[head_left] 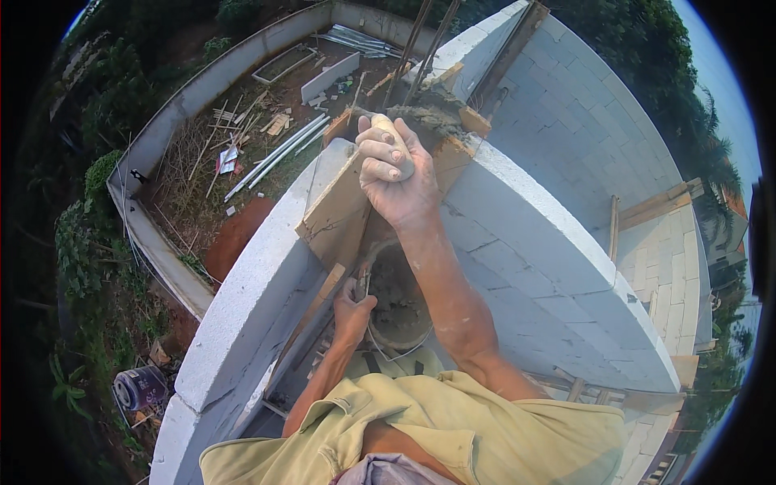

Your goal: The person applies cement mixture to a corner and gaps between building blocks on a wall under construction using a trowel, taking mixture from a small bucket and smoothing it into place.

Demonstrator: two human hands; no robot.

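My right hand (396, 174) is raised at the wall corner, its fingers wrapped around the pale rounded handle of a trowel (394, 133); the blade is hidden. Beyond it, wet grey mortar (436, 113) lies on top of the corner column, between wooden form boards (339, 206). Lower down, my left hand (353, 314) is closed at the rim of a bucket (420, 335), whose thin handle hangs on the near side. Grey mortar (396, 291) lies inside this bucket. My right forearm passes above its right side.
White block walls (259, 299) run from the corner toward me on both sides, the right one (558, 218) too. Steel bars (416, 48) stick up beyond the mortar. Below on the left are a yard with pale pipes (279, 158), scrap wood and a dark drum (139, 388).
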